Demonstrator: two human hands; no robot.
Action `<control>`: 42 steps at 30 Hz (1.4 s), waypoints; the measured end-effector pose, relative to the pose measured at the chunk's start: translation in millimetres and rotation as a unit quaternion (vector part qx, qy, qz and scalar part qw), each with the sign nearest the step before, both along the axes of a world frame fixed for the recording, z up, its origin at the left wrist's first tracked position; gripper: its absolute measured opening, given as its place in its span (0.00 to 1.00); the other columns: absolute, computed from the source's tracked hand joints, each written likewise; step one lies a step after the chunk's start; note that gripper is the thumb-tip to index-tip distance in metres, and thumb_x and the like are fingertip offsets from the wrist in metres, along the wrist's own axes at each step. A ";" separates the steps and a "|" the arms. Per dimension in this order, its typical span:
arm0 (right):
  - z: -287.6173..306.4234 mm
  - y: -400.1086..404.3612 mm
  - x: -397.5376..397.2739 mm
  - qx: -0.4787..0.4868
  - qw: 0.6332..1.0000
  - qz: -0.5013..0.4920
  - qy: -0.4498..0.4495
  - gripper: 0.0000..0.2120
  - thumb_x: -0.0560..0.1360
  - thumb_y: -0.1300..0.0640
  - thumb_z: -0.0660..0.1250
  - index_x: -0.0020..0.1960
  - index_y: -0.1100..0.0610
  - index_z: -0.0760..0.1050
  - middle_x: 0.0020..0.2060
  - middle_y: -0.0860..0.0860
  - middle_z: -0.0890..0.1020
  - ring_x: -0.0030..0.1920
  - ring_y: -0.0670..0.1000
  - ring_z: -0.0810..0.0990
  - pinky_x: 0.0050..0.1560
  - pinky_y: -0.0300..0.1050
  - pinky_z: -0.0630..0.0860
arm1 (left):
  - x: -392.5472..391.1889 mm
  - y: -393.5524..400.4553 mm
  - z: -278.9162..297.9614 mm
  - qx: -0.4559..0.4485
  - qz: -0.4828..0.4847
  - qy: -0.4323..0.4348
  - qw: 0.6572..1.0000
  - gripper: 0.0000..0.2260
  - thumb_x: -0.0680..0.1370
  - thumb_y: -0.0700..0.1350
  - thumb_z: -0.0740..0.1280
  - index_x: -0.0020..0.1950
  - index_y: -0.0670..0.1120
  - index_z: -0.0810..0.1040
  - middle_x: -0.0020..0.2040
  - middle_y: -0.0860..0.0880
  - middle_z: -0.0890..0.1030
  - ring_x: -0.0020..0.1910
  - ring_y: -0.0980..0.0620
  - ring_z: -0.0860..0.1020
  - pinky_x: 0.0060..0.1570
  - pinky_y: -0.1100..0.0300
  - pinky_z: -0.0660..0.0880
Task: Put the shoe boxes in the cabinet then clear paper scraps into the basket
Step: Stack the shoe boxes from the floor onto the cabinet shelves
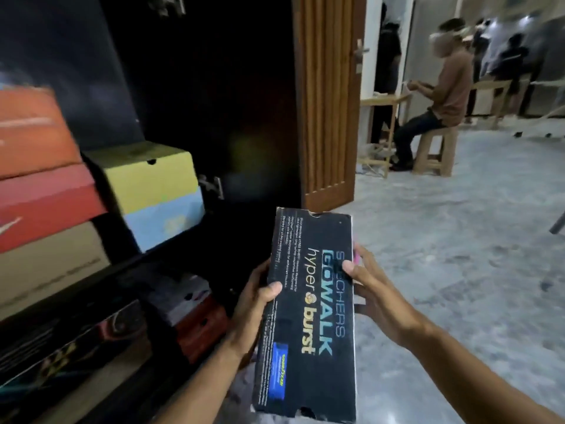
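Hidden, cropped and blurred bits, head view

Black shoe box: near end cut by bottom edge at 6 o'clock; fine print unreadable. Left hand fingers behind box, right hand palm hidden too. Cabinet interior at 12 o'clock too dark to read. Orange box and red box at 9 o'clock motion-blurred, cropped by left edge. Seated person at 2 o'clock blurred.
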State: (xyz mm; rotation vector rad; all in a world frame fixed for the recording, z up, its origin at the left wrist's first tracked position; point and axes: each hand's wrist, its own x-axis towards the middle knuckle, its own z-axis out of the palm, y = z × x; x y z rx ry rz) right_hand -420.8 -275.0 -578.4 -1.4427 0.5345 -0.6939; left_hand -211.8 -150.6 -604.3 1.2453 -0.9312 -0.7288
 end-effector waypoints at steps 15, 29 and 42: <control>123.3 56.1 169.3 0.004 0.987 0.134 -0.088 0.27 0.67 0.43 0.74 0.64 0.47 0.77 0.58 0.54 0.85 0.54 0.57 0.86 0.57 0.69 0.79 | 154.8 56.2 195.1 -0.127 0.275 -0.043 0.952 0.29 0.71 0.70 0.71 0.62 0.51 0.81 0.60 0.49 0.85 0.61 0.47 0.82 0.66 0.43 0.75; 251.0 -22.6 331.9 0.049 0.988 0.137 0.050 0.26 0.67 0.34 0.69 0.52 0.53 0.83 0.52 0.58 0.85 0.52 0.61 0.85 0.50 0.56 0.84 | 196.9 33.0 239.7 0.013 0.391 -0.497 0.775 0.34 0.67 0.60 0.68 0.73 0.58 0.72 0.71 0.49 0.66 0.72 0.49 0.70 0.75 0.54 0.66; 215.6 -62.9 414.8 -0.261 0.963 0.017 0.062 0.21 0.77 0.36 0.68 0.50 0.56 0.77 0.55 0.58 0.85 0.58 0.61 0.83 0.59 0.52 0.79 | 237.4 -16.3 267.1 0.259 0.435 -0.605 0.615 0.29 0.76 0.46 0.69 0.76 0.58 0.67 0.71 0.49 0.70 0.68 0.43 0.70 0.62 0.48 0.74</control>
